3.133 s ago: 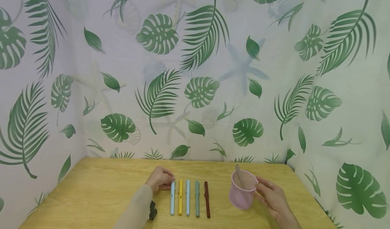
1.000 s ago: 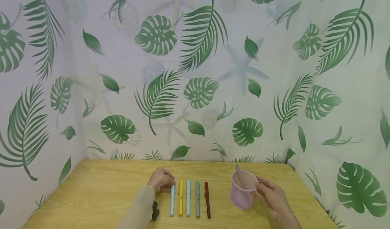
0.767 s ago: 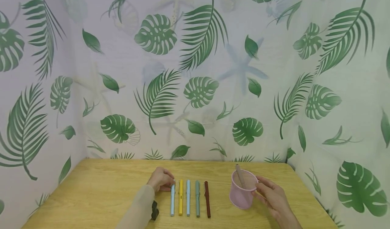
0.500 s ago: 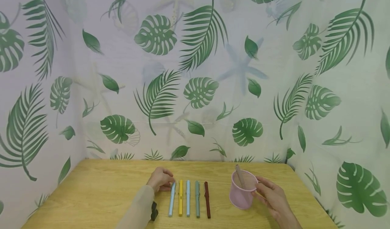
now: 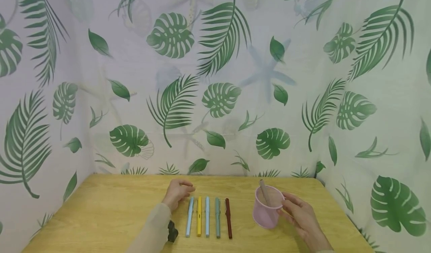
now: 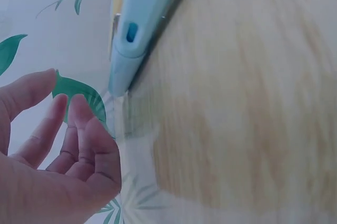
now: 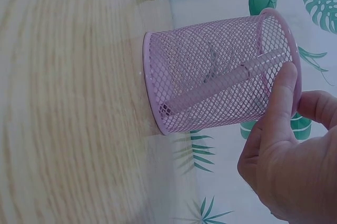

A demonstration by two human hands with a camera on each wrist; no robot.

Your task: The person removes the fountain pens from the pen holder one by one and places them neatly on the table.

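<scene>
My left hand (image 5: 176,194) hovers just behind the cap end of the leftmost light blue pen (image 5: 189,218). In the left wrist view its fingers are loosely bent and apart from the light blue pen (image 6: 138,29). To the right of that slightly slanted pen lie a yellow pen (image 5: 199,219), a second light blue pen (image 5: 207,219), a grey-green pen (image 5: 217,220) and a dark red pen (image 5: 228,220). My right hand (image 5: 303,216) pinches the rim of an upright pink mesh pen cup (image 7: 181,47) between thumb and fingers. A greyish pen (image 7: 210,87) leans inside the cup.
Everything stands on a wood-grain table (image 5: 111,212). A white curtain (image 5: 235,144) printed with green leaves rises behind its back edge and along both sides. A dark strapped device (image 5: 172,231) sits at my left wrist.
The leftmost light blue pen has turned slightly, its near end shifting left. My left hand has let go of its cap end and moved up and back. My right hand keeps the cup in place.
</scene>
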